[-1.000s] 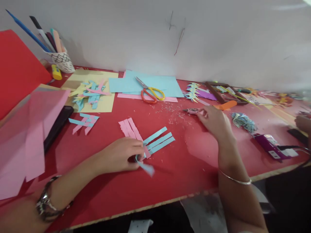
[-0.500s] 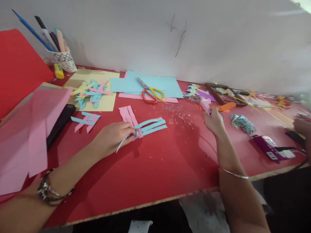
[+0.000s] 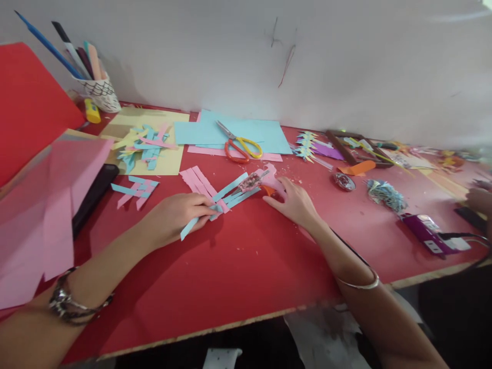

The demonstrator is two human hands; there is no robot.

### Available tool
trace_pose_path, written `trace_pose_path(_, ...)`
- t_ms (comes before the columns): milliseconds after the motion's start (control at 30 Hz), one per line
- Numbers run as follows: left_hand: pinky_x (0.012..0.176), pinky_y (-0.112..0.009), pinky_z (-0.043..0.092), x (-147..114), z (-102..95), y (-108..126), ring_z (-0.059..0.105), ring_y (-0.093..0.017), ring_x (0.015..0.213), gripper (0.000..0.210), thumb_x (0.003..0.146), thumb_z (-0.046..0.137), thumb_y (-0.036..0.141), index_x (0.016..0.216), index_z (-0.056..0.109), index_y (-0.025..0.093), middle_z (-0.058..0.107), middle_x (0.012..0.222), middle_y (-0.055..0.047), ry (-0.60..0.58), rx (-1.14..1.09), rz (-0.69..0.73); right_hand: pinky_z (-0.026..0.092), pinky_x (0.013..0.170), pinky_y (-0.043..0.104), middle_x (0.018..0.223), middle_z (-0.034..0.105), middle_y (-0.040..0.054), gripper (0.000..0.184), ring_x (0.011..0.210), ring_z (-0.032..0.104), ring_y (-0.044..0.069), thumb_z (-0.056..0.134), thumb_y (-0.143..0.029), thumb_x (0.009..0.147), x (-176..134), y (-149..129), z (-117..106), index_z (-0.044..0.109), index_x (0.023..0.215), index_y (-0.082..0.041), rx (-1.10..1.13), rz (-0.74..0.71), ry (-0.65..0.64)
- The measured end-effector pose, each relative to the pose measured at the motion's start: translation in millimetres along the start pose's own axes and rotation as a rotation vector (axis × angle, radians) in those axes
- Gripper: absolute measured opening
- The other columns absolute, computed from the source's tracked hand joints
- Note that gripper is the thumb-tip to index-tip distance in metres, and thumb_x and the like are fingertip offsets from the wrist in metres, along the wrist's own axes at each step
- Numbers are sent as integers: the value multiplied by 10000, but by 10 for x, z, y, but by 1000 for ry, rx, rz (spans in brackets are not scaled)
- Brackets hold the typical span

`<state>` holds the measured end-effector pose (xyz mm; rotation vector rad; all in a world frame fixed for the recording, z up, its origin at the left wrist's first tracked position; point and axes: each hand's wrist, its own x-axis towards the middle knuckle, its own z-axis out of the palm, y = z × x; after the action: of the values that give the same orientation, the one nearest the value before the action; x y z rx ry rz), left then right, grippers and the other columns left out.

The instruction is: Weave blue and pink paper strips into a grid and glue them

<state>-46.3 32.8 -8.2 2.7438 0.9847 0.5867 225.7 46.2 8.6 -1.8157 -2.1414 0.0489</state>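
Note:
Pink and blue paper strips (image 3: 200, 182) lie crossed over each other on the red table, left of its middle. My left hand (image 3: 184, 212) pinches them near their crossing, and one blue end sticks out below my fingers. In my right hand (image 3: 295, 204) is a pink glue gun (image 3: 273, 180), held by its handle. Its nozzle end points left, over the blue strips (image 3: 249, 197). A smaller woven piece of blue and pink strips (image 3: 138, 190) rests to the left of my left hand.
Scissors (image 3: 237, 143) with red and yellow handles lie on blue paper (image 3: 188, 133) at the back. Left are a pen cup (image 3: 102, 92), loose strips (image 3: 149, 146) and pink sheets (image 3: 57, 215). Right are a small round dish (image 3: 344, 181), yarn (image 3: 385, 195), a purple power strip (image 3: 426, 233) and another person's hand (image 3: 478, 197).
My right hand has brought the glue gun left, from near the orange piece to over the strips. The round dish now shows where it was. My left hand stays on the strips.

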Motion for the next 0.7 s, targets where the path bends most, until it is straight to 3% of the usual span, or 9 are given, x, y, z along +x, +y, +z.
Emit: trace_pose_path(700,708,-246,480,28,-91,64,629,-165,841,339,861,333,242,874,665,173,679,914,-75,-3,1,-1,486,692,320,1154,593,116,421,976,591,242,458,-384,812,-66,-91,-44,501,1174,-172,-105,-199,-49)
